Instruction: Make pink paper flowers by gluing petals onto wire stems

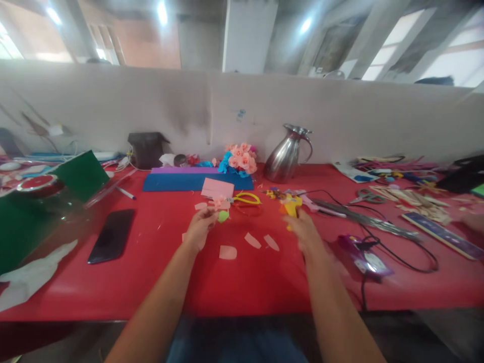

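My left hand [198, 228] is closed on a small pink craft flower [219, 202], pinched between thumb and fingers. A light green piece [223, 217] shows just under the flower; whether it is joined to it I cannot tell. My right hand [303, 229] grips a yellow glue gun [292, 204], tipped toward the left and somewhat blurred. Between my hands lie cut pink petals [252, 240] and a squarish pink piece [228, 252]. Yellow-handled scissors [247, 198] rest just beyond the flower, beside a pink sheet [218, 188].
Blue sheets [196, 183] and a bunch of pink flowers [242, 157] lie at the back, near a steel jug [288, 154]. A phone [112, 236] is on the left. Black cable [410, 269], a purple device [365, 257] and grey scissors [367, 196] occupy the right.
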Demonstrator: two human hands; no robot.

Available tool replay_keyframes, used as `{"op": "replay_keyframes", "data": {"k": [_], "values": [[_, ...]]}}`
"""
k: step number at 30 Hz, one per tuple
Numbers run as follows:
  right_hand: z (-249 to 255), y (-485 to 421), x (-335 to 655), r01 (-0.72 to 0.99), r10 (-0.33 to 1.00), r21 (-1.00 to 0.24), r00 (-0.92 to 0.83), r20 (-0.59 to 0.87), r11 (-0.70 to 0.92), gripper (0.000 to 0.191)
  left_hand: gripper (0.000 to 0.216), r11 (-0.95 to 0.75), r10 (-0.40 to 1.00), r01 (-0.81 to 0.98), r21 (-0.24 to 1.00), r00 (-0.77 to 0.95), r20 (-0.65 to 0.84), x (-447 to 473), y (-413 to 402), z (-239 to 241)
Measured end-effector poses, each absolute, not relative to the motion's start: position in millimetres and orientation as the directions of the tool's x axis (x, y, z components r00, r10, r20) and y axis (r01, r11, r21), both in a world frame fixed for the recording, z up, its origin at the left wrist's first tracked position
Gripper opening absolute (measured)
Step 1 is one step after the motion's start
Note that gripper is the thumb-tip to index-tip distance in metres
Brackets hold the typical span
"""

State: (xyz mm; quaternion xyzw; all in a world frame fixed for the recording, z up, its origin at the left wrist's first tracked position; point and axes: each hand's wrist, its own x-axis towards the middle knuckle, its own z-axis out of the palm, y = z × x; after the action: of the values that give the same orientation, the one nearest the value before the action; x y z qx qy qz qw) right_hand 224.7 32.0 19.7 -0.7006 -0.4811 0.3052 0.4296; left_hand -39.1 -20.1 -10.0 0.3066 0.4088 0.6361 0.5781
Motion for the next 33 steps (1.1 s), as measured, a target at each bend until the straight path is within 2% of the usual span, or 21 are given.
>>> {"op": "replay_keyframes", "data": {"k": [2,4,6,8,10,13,15,17,18,19,20,22,23,25,27,33], "values": [[24.8,27.7,220.6,0.205,0.957,-0.97,0.283,-0.069,-0.13,0.027,0.024,0.016,0.99,-0.457,0.889,-0.12,-0.079,-37.1,-20.4,-10.9],[27.3,24.8,217.1,0.103,0.972,-0.989,0.219,-0.081,-0.106,0.028,0.024,0.018,0.989,-0.438,0.899,-0.124,-0.08,-35.5,-21.1,-10.6],[26.4,23.9,215.5,0.136,0.978,-0.986,0.197,-0.073,-0.1,0.028,0.025,0.024,0.988,-0.425,0.905,-0.131,-0.088,-34.5,-22.3,-9.1],[22.6,25.4,217.2,0.289,0.978,-0.952,0.201,-0.047,-0.105,0.025,0.026,0.029,0.987,-0.414,0.91,-0.134,-0.093,-33.8,-23.5,-7.1],[17.7,28.8,222.5,0.526,0.978,-0.845,0.206,0.014,-0.099,0.021,0.027,0.031,0.986,-0.404,0.914,-0.135,-0.093,-33.3,-23.9,-5.4],[11.9,32.7,232.2,0.833,0.979,-0.548,0.164,0.12,-0.072,0.017,0.027,0.032,0.985,-0.393,0.919,-0.143,-0.095,-32.8,-23.3,-4.1],[10.4,30.0,233.6,0.927,0.969,-0.369,0.147,0.196,-0.066,0.02,0.027,0.036,0.982,-0.389,0.92,-0.155,-0.104,-32.8,-22.8,-4.1],[11.0,21.4,226.4,0.963,0.939,-0.263,0.142,0.315,-0.058,0.026,0.025,0.029,0.978,-0.387,0.922,-0.179,-0.106,-33.5,-22.4,-4.8],[12.0,15.3,219.1,0.966,0.916,-0.253,0.142,0.374,-0.046,0.027,0.024,0.011,0.979,-0.389,0.921,-0.182,-0.089,-34.1,-22.0,-5.5],[13.3,8.4,209.7,0.962,0.904,-0.272,0.088,0.418,0.032,0.028,0.023,0.002,0.979,-0.389,0.921,-0.187,-0.082,-34.9,-21.5,-6.5],[14.9,1.2,198.8,0.936,0.905,-0.302,-0.039,0.424,0.183,0.026,0.022,-0.002,0.979,-0.39,0.921,-0.188,-0.078,-35.8,-20.9,-7.7],[17.8,-13.2,175.4,0.766,0.864,-0.409,-0.39,0.318,0.497,0.013,0.021,-0.005,0.979,-0.384,0.923,-0.19,-0.074,-37.7,-19.6,-9.9],[18.8,-19.8,164.6,0.676,0.816,-0.462,-0.515,0.262,0.574,0.009,0.021,-0.008,0.978,-0.382,0.924,-0.195,-0.072,-38.5,-19.2,-10.7],[19.2,-30.1,147.7,0.578,0.74,-0.502,-0.638,0.213,0.643,0.008,0.02,-0.017,0.976,-0.376,0.927,-0.206,-0.065,-39.6,-18.7,-11.7],[17.3,-35.9,138.3,0.565,0.707,-0.478,-0.683,0.186,0.672,0.008,0.019,-0.029,0.974,-0.372,0.928,-0.218,-0.057,-40.0,-18.6,-12.0],[4.8,-43.9,133.7,0.631,0.724,-0.401,-0.676,0.136,0.664,0.011,0.018,-0.033,0.975,-0.36,0.932,-0.217,-0.05,-40.2,-18.0,-13.7]]}}
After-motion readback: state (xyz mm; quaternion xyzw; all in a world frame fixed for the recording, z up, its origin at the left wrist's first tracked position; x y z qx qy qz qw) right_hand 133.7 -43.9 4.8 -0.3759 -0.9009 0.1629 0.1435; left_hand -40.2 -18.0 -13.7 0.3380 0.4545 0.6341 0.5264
